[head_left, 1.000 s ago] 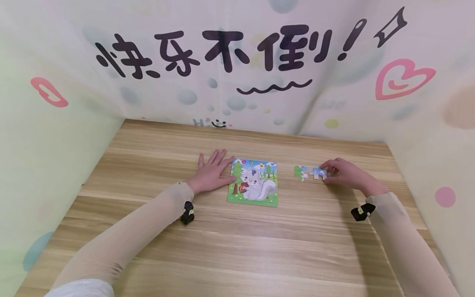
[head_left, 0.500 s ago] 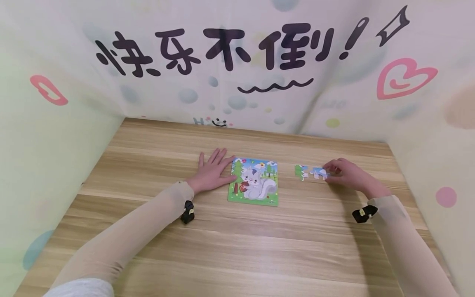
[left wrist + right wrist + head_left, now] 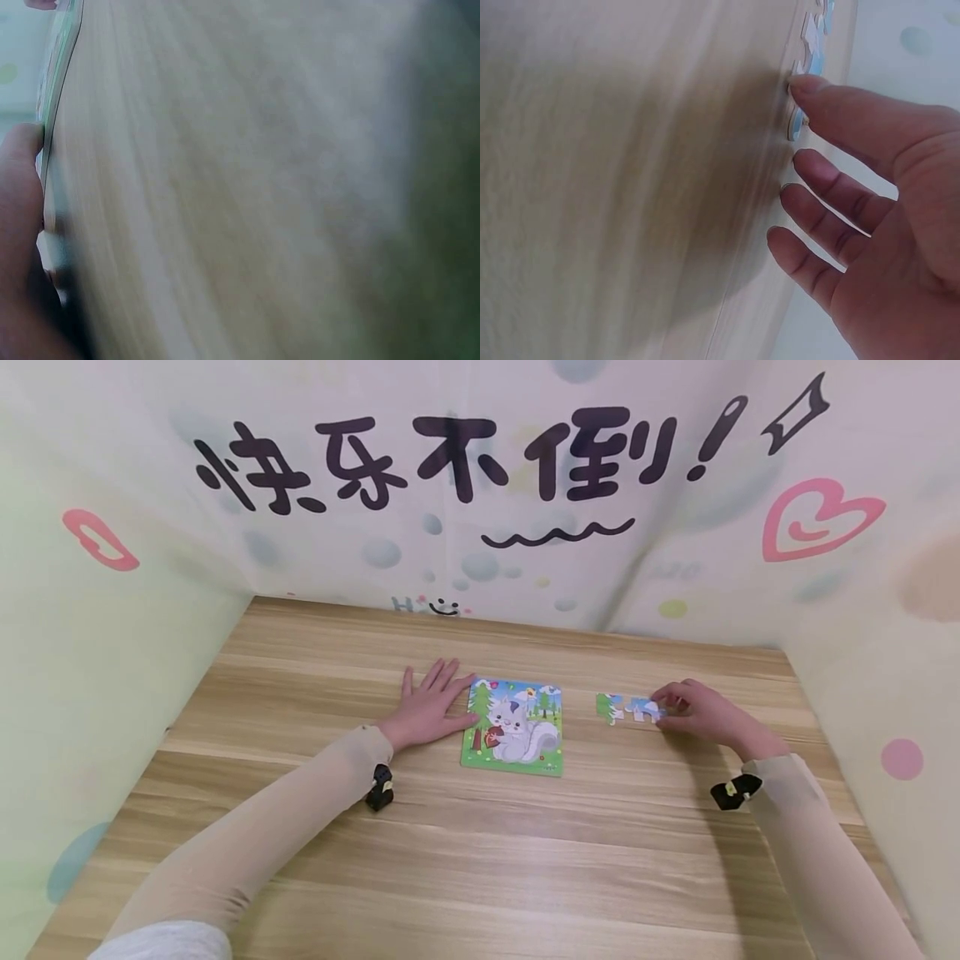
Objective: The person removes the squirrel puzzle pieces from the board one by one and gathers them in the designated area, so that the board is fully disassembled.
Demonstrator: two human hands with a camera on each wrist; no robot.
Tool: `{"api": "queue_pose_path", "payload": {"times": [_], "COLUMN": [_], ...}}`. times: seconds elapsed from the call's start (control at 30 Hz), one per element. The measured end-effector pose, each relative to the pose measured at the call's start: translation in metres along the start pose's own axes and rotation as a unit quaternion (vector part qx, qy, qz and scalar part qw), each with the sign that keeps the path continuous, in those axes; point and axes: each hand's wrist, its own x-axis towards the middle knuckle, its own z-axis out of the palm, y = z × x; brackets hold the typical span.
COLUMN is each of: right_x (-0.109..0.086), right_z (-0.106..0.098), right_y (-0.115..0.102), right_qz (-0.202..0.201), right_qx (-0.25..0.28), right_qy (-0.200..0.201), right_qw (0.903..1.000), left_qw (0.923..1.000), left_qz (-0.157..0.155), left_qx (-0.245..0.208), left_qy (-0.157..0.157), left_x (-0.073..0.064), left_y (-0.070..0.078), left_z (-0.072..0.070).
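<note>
Left hand (image 3: 426,714), frame centre: fingers spread, touching left edge of squirrel picture (image 3: 517,731). Right hand (image 3: 703,717), right of centre: thumb and forefinger apparently pinching blue puzzle piece (image 3: 795,125); tree piece (image 3: 606,708) leftward.

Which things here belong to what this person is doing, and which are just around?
Seemingly part of the work:
squirrel picture, touched by the left hand
puzzle pieces, touched by the right hand

Just around:
wooden table
printed backdrop
black wrist devices
</note>
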Motion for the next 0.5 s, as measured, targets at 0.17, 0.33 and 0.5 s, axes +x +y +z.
{"api": "queue_pose_path", "payload": {"times": [0.17,0.33,0.5], "right_x": [0.0001,-0.0009,-0.0016], "right_z": [-0.0006,-0.0011,0.0012], "right_y": [0.0001,0.0,-0.0019], "right_qz": [-0.005,-0.006,-0.009], "right_qx": [0.002,0.007,0.0], "right_qy": [0.0,0.002,0.017], "right_qw": [1.0,1.0,0.9998], "left_qw": [1.0,1.0,1.0], "left_qz": [0.0,0.004,0.006], "left_qx": [-0.002,-0.009,-0.004], "left_qy": [-0.002,-0.001,-0.003], "left_x": [0.0001,-0.0014,-0.0021], "left_y": [0.0001,0.0012,0.002], "left_z": [-0.0013,-0.0026,-0.0038]}}
